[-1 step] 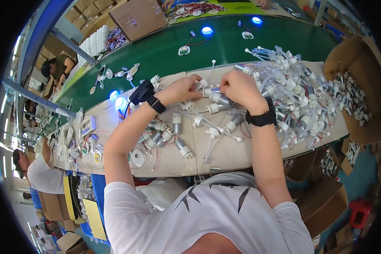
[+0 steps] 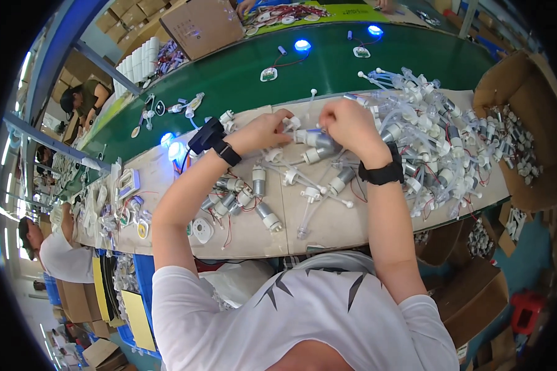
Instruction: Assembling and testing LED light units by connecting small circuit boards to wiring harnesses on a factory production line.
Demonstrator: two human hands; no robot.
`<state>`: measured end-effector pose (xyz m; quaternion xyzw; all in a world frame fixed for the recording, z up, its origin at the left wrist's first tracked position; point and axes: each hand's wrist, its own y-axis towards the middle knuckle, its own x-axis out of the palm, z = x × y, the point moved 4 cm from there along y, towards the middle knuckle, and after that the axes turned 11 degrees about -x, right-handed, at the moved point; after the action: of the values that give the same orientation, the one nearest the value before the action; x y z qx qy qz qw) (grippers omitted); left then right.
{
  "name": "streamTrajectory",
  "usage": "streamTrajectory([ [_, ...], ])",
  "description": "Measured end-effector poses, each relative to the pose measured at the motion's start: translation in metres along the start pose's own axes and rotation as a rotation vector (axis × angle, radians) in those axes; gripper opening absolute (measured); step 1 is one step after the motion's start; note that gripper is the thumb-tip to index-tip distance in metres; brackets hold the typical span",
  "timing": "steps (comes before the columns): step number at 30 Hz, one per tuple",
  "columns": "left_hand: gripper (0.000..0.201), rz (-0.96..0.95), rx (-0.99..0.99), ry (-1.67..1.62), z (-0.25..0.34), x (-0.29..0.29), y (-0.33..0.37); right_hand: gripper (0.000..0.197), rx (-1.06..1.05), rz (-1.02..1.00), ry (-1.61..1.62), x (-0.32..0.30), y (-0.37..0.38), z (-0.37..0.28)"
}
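Observation:
My left hand (image 2: 267, 132) is closed, its thumb and fingertips around a small white plastic fitting (image 2: 292, 123). To its right, my right hand (image 2: 348, 122) has its fingers pinched together; what they grip, if anything, is hidden. Between the two hands sits a small motor (image 2: 304, 138) with a white plastic head and a grey cylindrical body, partly behind my right fingers. Just below it lies another such motor (image 2: 314, 156). Clear tubes with white fittings (image 2: 291, 178) and a motor (image 2: 341, 181) lie nearer to me on the mat.
A large heap of motors and clear tubes (image 2: 430, 145) covers the bench's right side, beside an open cardboard box (image 2: 507, 80). More motors (image 2: 259, 179) lie at left-centre. On the green belt (image 2: 229, 77) are lit blue lamps (image 2: 302, 45). Other people work at the left and far side.
My right hand has shifted slightly left, and the motor between my hands now shows more of its white head. My left hand has hardly moved.

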<state>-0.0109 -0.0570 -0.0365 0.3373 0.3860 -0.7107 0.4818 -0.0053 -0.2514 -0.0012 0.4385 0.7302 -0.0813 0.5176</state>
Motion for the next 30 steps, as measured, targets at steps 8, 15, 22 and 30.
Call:
streamTrajectory([
  [8,0.052,-0.046,0.053,-0.133,0.018,-0.008,-0.019,0.005,-0.170,0.712,1.099,-0.025,0.002,-0.016],
  [15,0.049,0.208,0.172,-0.220,0.053,-0.029,-0.041,0.007,-0.288,0.953,1.514,-0.046,-0.008,-0.005],
  [22,0.038,0.720,0.311,0.225,0.055,-0.031,-0.055,0.008,-0.260,1.084,1.392,-0.055,-0.015,-0.004],
  [30,0.032,-0.187,0.140,-0.486,0.039,-0.047,-0.059,0.008,-0.257,1.128,1.493,-0.064,-0.018,0.001],
])
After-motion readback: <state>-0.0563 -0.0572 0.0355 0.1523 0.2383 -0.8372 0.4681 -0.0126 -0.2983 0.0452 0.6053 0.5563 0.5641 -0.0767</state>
